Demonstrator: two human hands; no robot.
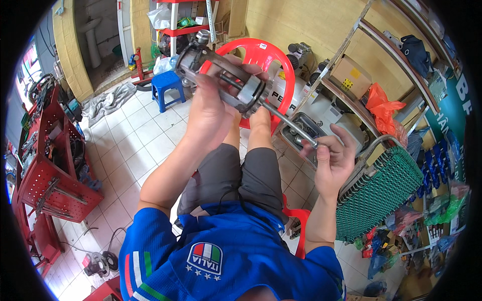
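Note:
A greasy metal mechanical part [195, 59], with a cylindrical body, an open frame in its middle and a round collar, is held up in front of me. My left hand [210, 95] wraps round it from below, its fingers partly hidden behind the part. Out of the collar, a slim metal rod [287, 120] runs down to the right. My right hand [335, 154] pinches the rod's far end between thumb and fingers, with other fingers raised. I cannot tell the exact kind of the part.
Beyond my knees stands a red plastic chair [285, 60], with a blue stool [167, 89] to its left. A red tool cart [60, 188] full of tools is at left. At right are a green woven folding seat [379, 193] and shelving with a cardboard box [350, 75].

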